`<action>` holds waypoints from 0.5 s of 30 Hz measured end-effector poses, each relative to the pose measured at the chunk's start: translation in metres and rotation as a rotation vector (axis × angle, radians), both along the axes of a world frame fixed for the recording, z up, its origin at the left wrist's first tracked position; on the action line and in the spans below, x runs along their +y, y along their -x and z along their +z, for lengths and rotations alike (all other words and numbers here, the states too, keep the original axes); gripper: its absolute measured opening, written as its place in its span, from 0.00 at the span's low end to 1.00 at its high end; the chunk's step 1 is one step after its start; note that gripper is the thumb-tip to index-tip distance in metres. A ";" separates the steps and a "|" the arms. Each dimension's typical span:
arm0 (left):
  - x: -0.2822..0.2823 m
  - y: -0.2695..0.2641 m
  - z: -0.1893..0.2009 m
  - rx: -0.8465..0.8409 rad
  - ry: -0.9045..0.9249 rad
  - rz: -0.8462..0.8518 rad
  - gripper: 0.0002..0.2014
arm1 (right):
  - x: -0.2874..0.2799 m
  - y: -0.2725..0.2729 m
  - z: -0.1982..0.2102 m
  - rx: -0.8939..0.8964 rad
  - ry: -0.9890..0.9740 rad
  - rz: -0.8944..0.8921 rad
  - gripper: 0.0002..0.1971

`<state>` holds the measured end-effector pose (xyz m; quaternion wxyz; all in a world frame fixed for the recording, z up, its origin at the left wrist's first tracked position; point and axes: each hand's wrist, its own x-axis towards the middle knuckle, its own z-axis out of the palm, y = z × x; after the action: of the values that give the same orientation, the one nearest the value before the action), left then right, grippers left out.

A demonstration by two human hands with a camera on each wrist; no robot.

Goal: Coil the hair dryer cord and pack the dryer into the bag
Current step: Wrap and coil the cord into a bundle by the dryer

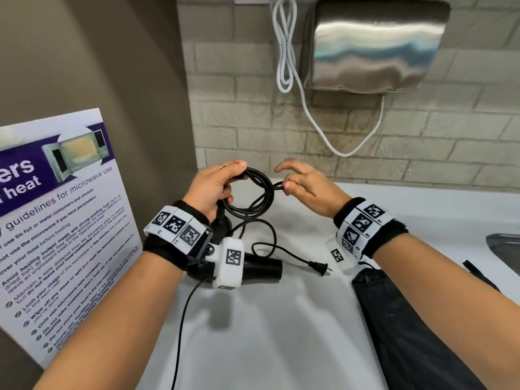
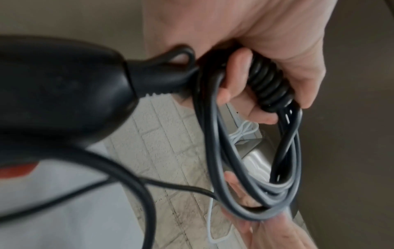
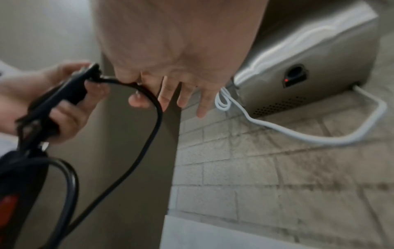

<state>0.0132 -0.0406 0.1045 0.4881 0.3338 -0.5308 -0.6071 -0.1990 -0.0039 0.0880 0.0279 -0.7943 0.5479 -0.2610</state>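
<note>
My left hand [image 1: 225,181] grips a bundle of several loops of the black hair dryer cord [image 1: 253,198] above the white counter. In the left wrist view its fingers [image 2: 234,87] curl round the stacked loops [image 2: 266,84], and the coil [image 2: 245,168] hangs below. Just right of the coil, my right hand [image 1: 284,178] pinches one strand of the cord [image 3: 149,101] between thumb and forefinger, its other fingers [image 3: 185,96] spread. The black dryer [image 1: 261,267] sits under my left wrist. The loose cord end with the plug [image 1: 318,267] lies on the counter. A black bag [image 1: 394,319] lies at the right.
A microwave guidelines poster [image 1: 56,220] leans against the left wall. A steel hand dryer [image 1: 374,46] with a white cable [image 1: 287,52] hangs on the brick wall behind. A metal sink [image 1: 503,249] sits at the right edge of the white counter [image 1: 267,333].
</note>
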 end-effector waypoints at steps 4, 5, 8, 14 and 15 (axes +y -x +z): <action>0.001 0.003 0.001 -0.062 0.035 0.028 0.04 | 0.003 -0.002 0.010 -0.041 0.060 -0.038 0.12; 0.002 0.003 0.001 -0.073 0.039 0.036 0.04 | 0.003 -0.003 0.014 -0.046 0.087 -0.064 0.11; 0.002 0.004 0.002 -0.107 0.064 0.054 0.05 | 0.002 -0.005 0.024 0.066 0.175 -0.112 0.13; 0.006 0.005 0.005 -0.227 0.125 -0.015 0.06 | -0.002 -0.011 0.038 0.250 0.392 -0.188 0.12; 0.006 0.006 0.006 -0.233 0.124 -0.017 0.06 | -0.002 -0.014 0.040 0.249 0.428 -0.199 0.13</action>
<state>0.0074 -0.0344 0.1106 0.4377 0.3668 -0.6233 -0.5342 -0.1855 -0.0060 0.1275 -0.2340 -0.7504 0.5547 -0.2728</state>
